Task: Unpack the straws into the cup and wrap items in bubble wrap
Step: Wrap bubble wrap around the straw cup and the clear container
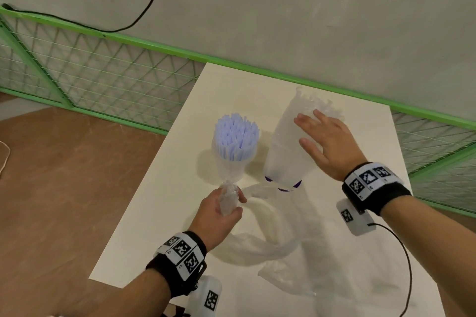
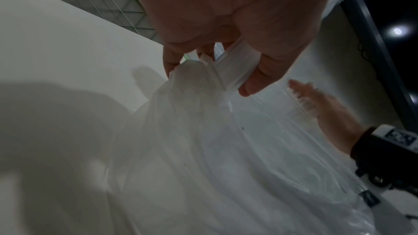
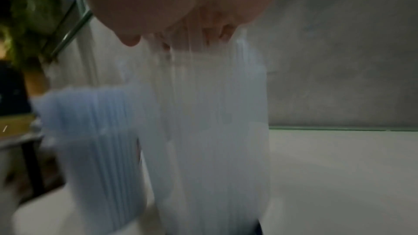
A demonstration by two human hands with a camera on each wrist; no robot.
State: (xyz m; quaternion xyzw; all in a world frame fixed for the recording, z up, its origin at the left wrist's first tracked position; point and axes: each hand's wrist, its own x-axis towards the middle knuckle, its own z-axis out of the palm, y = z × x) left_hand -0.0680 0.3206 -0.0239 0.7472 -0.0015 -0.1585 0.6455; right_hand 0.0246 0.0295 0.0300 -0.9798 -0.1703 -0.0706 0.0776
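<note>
Bubble wrap (image 1: pixel 296 278) lies crumpled at the near end of the table (image 1: pixel 154 213). Left hand (image 1: pixel 219 211) pinches its twisted end. Beyond it, straws (image 1: pixel 235 139) stand bunched, wrapped. Beside them, right hand (image 1: pixel 327 141), fingers spread, lies flat on the wrapped cup (image 1: pixel 286 157). Far table edge bare.

The straws (image 1: pixel 235 134) are pale lavender-blue, fanned out inside a clear, colourless cup (image 1: pixel 233 159). Beside them the tall bag (image 1: pixel 291 147) is translucent milky white, with a dark purple band at its base (image 1: pixel 283 186). The bubble wrap (image 1: pixel 273 247) is see-through, faintly frosted — almost the tone of the cream-white tabletop (image 1: pixel 154 213) beneath. The wristbands (image 1: pixel 374 188) are black, carrying white tags printed with black square-code patterns. The railing (image 1: pixel 128 41) is bright green — its mesh a criss-cross of triangles. The floor (image 1: pixel 64 175) is reddish brown; the wall (image 1: pixel 283 8) mottled grey.
</note>
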